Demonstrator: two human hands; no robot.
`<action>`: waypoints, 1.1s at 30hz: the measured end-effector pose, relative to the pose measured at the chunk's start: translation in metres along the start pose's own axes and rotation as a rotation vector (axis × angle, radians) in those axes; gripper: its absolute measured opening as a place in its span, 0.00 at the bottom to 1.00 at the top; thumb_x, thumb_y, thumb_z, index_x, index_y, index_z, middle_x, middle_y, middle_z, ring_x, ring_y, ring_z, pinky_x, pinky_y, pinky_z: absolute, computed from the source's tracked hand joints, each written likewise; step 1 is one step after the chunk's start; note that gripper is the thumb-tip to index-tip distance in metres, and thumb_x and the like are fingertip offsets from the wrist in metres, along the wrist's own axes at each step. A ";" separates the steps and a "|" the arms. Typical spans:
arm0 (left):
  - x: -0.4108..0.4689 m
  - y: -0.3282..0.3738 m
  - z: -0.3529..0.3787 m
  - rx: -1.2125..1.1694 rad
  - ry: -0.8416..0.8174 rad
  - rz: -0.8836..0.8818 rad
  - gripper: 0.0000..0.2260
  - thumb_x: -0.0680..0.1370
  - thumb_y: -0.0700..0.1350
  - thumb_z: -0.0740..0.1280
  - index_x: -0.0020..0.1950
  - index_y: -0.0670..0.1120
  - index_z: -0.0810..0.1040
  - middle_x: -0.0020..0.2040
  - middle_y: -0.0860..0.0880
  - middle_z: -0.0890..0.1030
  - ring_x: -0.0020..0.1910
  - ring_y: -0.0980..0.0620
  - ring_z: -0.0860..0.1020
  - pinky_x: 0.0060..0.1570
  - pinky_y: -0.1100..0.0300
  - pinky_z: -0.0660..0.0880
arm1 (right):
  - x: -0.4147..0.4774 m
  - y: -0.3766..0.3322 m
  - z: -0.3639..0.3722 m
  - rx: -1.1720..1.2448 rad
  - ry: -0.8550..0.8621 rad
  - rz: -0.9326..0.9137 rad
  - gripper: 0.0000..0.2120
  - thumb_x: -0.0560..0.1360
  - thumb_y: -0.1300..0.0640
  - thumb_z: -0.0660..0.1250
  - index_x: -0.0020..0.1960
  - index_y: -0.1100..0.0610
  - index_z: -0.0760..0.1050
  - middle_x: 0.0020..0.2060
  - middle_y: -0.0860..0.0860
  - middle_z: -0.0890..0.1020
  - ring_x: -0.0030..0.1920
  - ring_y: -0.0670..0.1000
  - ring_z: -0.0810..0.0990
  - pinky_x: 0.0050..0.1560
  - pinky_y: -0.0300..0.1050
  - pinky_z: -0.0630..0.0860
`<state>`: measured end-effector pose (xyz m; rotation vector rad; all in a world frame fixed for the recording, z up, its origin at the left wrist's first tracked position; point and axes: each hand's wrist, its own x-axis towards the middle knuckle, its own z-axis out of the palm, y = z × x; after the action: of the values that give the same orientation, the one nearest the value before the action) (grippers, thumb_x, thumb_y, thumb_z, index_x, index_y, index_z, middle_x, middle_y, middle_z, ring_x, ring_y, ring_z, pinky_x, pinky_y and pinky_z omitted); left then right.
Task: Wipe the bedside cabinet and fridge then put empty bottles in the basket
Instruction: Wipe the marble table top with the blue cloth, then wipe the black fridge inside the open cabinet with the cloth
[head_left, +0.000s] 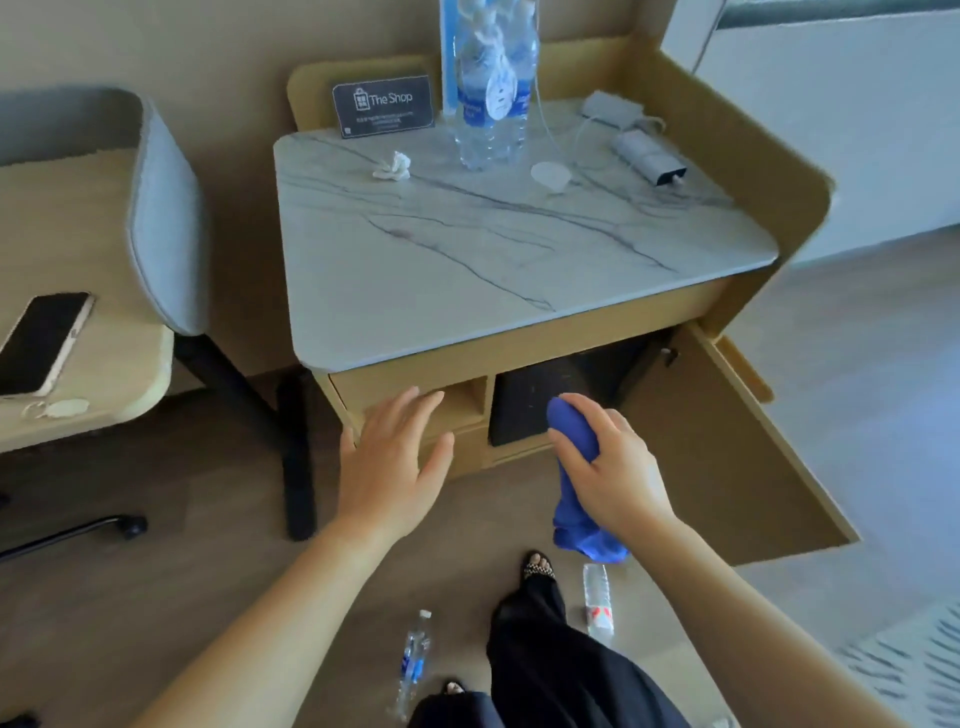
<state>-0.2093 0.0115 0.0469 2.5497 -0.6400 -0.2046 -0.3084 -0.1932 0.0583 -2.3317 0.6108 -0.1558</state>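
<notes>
Cabinet (519, 244): marble top w/ tan surround, fills centre of view; door (727, 457) swung open to the right, exposing the fridge (540, 384), a dark box in the lower right bay. Chair (161, 218) and desk (78, 364) stand to the left, a phone (44, 340) lying on the desk. On the top, at the back: sign (383, 105), upright bottles (491, 93), chargers (644, 150) w/ cables, a tissue (392, 167) and a small cap (550, 175); front half bare. Right hand (608, 462): fingers curled tight round the cloth (574, 467), a blue roll whose long axis runs roughly vertical, upper end poking past the thumb, lower end hanging loose below the palm. Cloth's upper end sits just in front of the fridge face, so right hand is the nearer one; fridge lies straight ahead of the knuckles, top lies up and away. Left hand (395, 457): fingers spread, holding nothing, by the drawer front (395, 395); contact can't be told. Floor near the feet: two bottles lying flat, left one (413, 660) and right one (597, 603), both appear empty. No basket in view. Judged step: wiping, fridge likely next; bottles not yet collected.
</notes>
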 end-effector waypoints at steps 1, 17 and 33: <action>-0.001 0.006 0.004 0.004 -0.014 0.025 0.23 0.80 0.60 0.51 0.74 0.57 0.62 0.75 0.56 0.60 0.75 0.55 0.56 0.71 0.38 0.49 | -0.008 0.006 -0.006 -0.006 0.016 0.011 0.18 0.77 0.44 0.60 0.67 0.40 0.64 0.54 0.43 0.73 0.47 0.45 0.72 0.39 0.32 0.65; 0.054 0.104 0.082 0.065 -0.218 0.304 0.25 0.77 0.60 0.50 0.73 0.56 0.65 0.74 0.53 0.64 0.73 0.53 0.60 0.70 0.40 0.59 | -0.025 0.100 -0.063 0.009 0.151 0.230 0.20 0.78 0.45 0.60 0.69 0.41 0.63 0.55 0.40 0.73 0.48 0.43 0.71 0.40 0.26 0.62; 0.198 0.154 0.187 0.182 -0.367 0.455 0.27 0.75 0.60 0.50 0.70 0.50 0.71 0.69 0.48 0.72 0.69 0.48 0.68 0.63 0.44 0.70 | 0.095 0.204 -0.059 0.071 0.121 0.351 0.19 0.76 0.44 0.62 0.66 0.41 0.66 0.54 0.41 0.74 0.48 0.44 0.73 0.43 0.34 0.65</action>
<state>-0.1461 -0.2814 -0.0422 2.4687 -1.4127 -0.4765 -0.3193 -0.4037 -0.0406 -2.1196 1.0451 -0.1530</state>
